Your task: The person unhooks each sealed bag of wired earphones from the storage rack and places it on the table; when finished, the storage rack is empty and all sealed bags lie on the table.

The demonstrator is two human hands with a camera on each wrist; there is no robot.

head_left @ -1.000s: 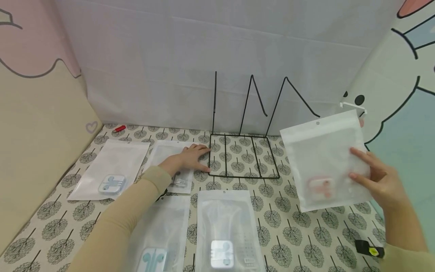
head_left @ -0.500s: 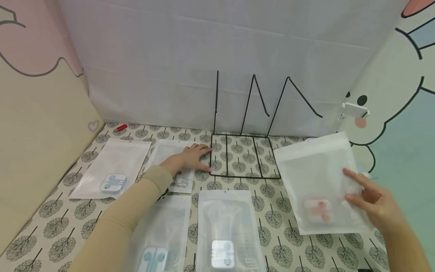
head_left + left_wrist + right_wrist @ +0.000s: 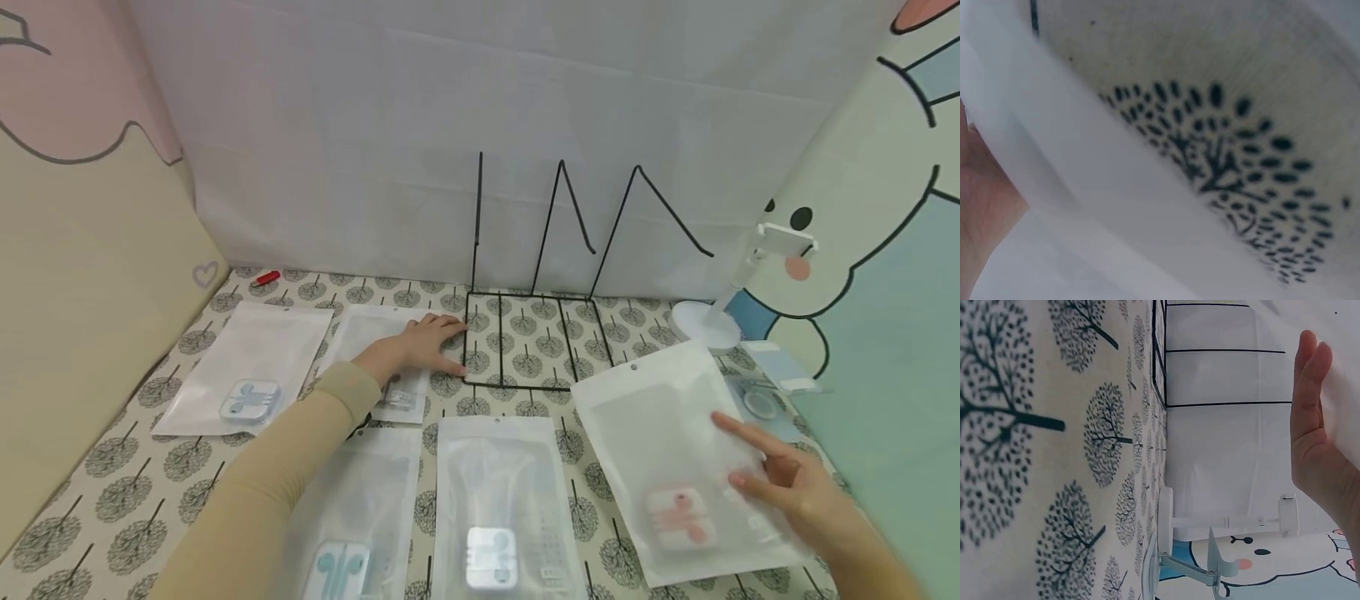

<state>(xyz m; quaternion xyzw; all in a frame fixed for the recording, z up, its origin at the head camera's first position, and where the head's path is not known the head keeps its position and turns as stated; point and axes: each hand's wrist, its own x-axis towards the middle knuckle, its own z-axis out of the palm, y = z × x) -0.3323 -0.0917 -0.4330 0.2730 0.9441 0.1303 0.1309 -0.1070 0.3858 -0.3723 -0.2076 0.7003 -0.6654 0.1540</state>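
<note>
My right hand [image 3: 791, 487] grips the right side of a frosted white zip bag [image 3: 637, 433], which tilts over the right part of the table. Pink earphones in a clear case [image 3: 678, 518] show through its lower half. In the right wrist view, the right hand [image 3: 1316, 437] has its fingers against the white bag [image 3: 1344, 394]. My left hand [image 3: 423, 343] rests with spread, relaxed fingers at the left edge of a black wire rack [image 3: 500, 342], partly over another zip bag [image 3: 360, 329]. A pale blur covers much of the left wrist view.
More zip bags with earphones lie at the left [image 3: 258, 350], front left [image 3: 375, 475] and front middle [image 3: 495, 467]. Behind the held bag stand a white phone stand [image 3: 705, 325] and a pale bluish folding holder [image 3: 761, 404]. A red cutter [image 3: 266, 277] lies at the back left.
My right hand has lowered the zip bag with the pink earphones and brought it nearer and slightly left, uncovering the white stand. The left hand has stayed at the rack's edge.
</note>
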